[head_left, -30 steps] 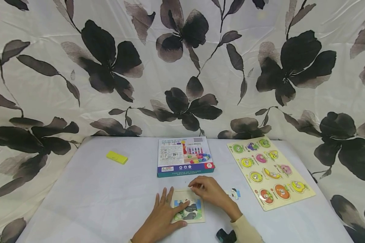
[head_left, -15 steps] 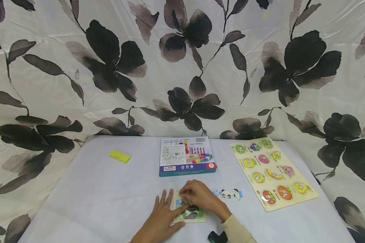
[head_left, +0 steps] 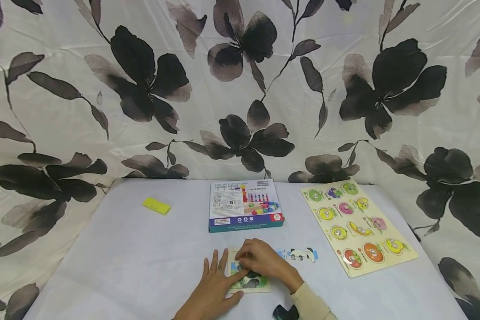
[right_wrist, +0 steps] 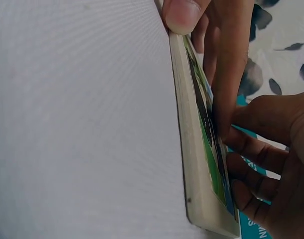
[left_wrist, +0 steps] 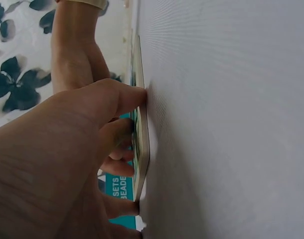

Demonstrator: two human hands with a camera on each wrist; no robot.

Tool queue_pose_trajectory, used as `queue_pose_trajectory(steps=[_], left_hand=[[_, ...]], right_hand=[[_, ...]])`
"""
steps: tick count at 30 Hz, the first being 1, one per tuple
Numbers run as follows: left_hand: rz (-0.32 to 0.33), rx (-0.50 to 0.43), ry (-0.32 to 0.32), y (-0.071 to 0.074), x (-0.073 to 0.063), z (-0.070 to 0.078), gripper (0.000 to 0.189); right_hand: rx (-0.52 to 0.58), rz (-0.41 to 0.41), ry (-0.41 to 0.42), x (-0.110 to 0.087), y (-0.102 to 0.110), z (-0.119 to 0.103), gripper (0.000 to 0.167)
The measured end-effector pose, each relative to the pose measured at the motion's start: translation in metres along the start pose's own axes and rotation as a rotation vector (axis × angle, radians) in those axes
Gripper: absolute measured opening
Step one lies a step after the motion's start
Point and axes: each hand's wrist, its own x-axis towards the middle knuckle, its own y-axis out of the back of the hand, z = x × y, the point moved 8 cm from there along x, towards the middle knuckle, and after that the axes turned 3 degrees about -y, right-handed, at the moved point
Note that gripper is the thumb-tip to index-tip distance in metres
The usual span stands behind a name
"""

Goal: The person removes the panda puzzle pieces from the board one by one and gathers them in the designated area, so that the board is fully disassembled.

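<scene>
A small wooden jigsaw board [head_left: 264,290] with a panda picture lies flat at the front middle of the table. My left hand [head_left: 209,286] lies at its left side with fingers spread; the forefinger reaches across the picture. In the left wrist view the thumb meets the board's edge [left_wrist: 143,134]. My right hand [head_left: 264,261] bends over the upper part of the picture and pinches a puzzle piece, mostly hidden by its fingers. Loose puzzle pieces [head_left: 300,254] with panda parts lie just right of that hand.
Behind the board lies a bead-set box [head_left: 246,206]. At right is a fruit puzzle board [head_left: 360,229], and a yellow block [head_left: 157,206] sits at back left. A black object [head_left: 286,312] is beside the right sleeve. Floral cloth [head_left: 240,89] hangs behind the table.
My right hand has moved left and down from the board's upper right corner to over its picture, uncovering more loose pieces. The left hand keeps its place on the board.
</scene>
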Motion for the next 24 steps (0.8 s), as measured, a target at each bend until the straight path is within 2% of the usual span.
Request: queue_pose_trajectory(steps=[6, 13, 17, 24], left_hand=[[0.005, 0.007, 0.005, 0.0007, 0.001, -0.0001, 0.052], [0.026, 0.021, -0.01, 0.0028, -0.0001, 0.0023, 0.051], [0.031, 0.025, -0.023, 0.0026, -0.0003, 0.0034, 0.05], [0.019, 0.032, -0.009, 0.0011, 0.0019, 0.0025, 0.05]], right_hand=[[0.001, -0.012, 0.003, 0.0001, -0.0012, -0.0012, 0.017], [-0.05, -0.021, 0.025, -0.0005, -0.0041, -0.0032, 0.021], [-0.073, -0.035, 0.01, -0.0009, -0.0058, -0.0039, 0.022], [-0.087, -0.029, 0.001, -0.0016, -0.0066, -0.0044, 0.025]])
